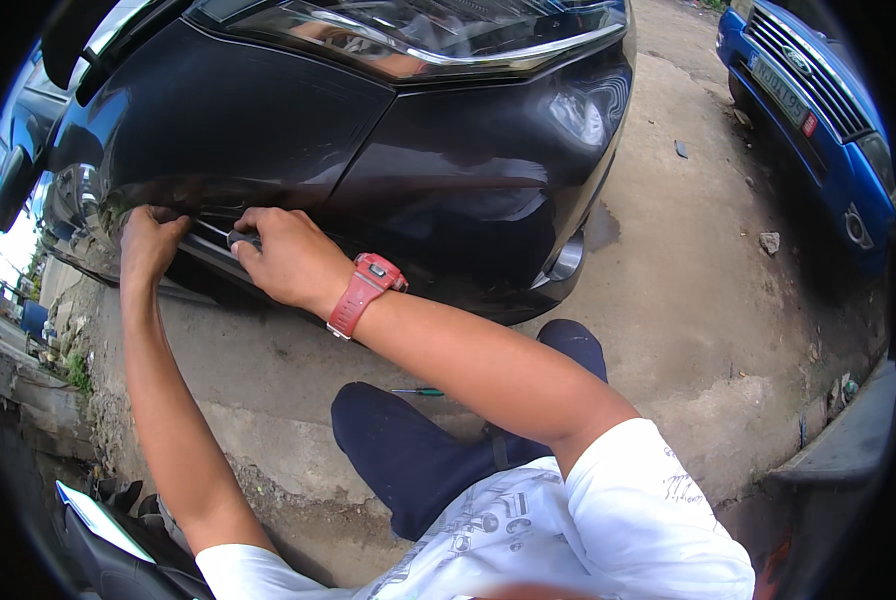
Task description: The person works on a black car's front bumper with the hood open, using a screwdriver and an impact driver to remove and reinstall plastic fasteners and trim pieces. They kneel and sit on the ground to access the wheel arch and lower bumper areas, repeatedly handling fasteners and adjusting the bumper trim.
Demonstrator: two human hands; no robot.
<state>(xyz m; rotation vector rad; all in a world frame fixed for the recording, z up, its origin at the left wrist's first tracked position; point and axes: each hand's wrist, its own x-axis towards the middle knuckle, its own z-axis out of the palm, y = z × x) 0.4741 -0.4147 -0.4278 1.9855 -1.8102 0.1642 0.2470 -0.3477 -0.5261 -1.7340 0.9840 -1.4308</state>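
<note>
In front of me is the dark, glossy front corner of a car (448,170), with a seam between fender and bumper. My left hand (151,243) is at the lower edge of the fender by the wheel arch, its fingers curled in against the edge. What they grip there is hidden. To its right, my right hand (290,262) pinches a small dark rounded object (243,240) at the same edge; its kind does not show. A pale grey strip (208,248) runs along the edge between both hands. A red watch (366,290) is on my right wrist.
A screwdriver with a green handle (426,392) lies on the concrete (668,300) beside my knee. The car's headlight (448,40) is above the bumper. At the right stands a blue car (818,110). Small stones (769,242) are scattered on the ground.
</note>
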